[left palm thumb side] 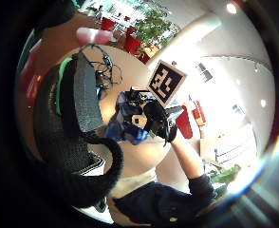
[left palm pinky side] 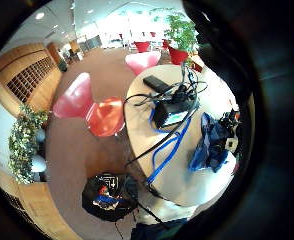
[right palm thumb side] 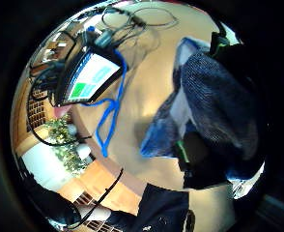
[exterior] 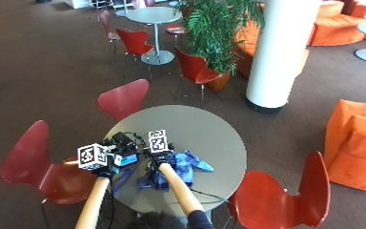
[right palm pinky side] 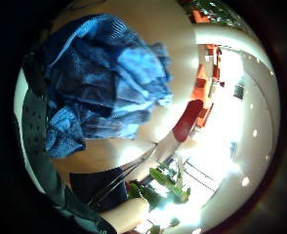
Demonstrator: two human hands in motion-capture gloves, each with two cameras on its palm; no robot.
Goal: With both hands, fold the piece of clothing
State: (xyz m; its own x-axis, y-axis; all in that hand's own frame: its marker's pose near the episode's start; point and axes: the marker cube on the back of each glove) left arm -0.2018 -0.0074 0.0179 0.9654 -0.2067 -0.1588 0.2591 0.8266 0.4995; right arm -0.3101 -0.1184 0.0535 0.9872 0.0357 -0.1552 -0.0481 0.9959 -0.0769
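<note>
A crumpled blue piece of clothing (exterior: 184, 164) lies in a heap on the round grey table (exterior: 202, 129), near its front edge. My right hand (exterior: 152, 164) is down on the heap's left part and grips the cloth; the left thumb side palm view shows that gloved hand (left palm thumb side: 158, 121) bunching the blue fabric (left palm thumb side: 124, 126). The cloth (right palm pinky side: 109, 83) fills much of both right palm views (right palm thumb side: 214, 92). My left hand (exterior: 105, 171) hovers apart from the clothing, over the table's left edge, and holds nothing. From there the clothing (left palm pinky side: 209, 145) shows at a distance.
A small device with a lit screen (exterior: 125, 155), black cables and a blue strap (left palm pinky side: 169, 145) lie on the table left of the clothing. Red chairs (exterior: 34, 160) ring the table. A black bag (left palm pinky side: 107, 197) sits on the floor by the left edge.
</note>
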